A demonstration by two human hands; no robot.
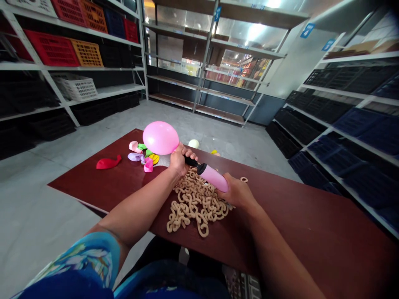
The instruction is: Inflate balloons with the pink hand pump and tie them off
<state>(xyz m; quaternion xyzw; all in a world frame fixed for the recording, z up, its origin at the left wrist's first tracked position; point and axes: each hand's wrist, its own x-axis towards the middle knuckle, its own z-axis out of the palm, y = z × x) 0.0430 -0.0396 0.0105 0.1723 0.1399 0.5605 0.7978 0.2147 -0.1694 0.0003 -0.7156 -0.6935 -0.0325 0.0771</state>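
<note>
A partly filled pink balloon (pixel 160 138) sticks out past my left hand (pixel 181 161), whose fingers are closed round its neck and the black end of a balloon pump. The pump's pink barrel (pixel 215 177) slants down to the right. My right hand (pixel 238 191) grips the barrel's lower end. Beneath the pump, a heap of tan, rope-like curled pieces (pixel 199 203) lies on the dark red table (pixel 293 207). Uninflated balloons in several colours, including a lilac one (pixel 135 157), lie left of my left hand. Where the balloon's neck meets the pump is hidden by my fingers.
A flat red balloon (pixel 108 162) lies toward the table's left side. One tan ring (pixel 244 180) sits apart from the heap. Beyond the far edge, a pale round object (pixel 193 143) is on the floor. Shelves with crates (pixel 51 47) stand around the room.
</note>
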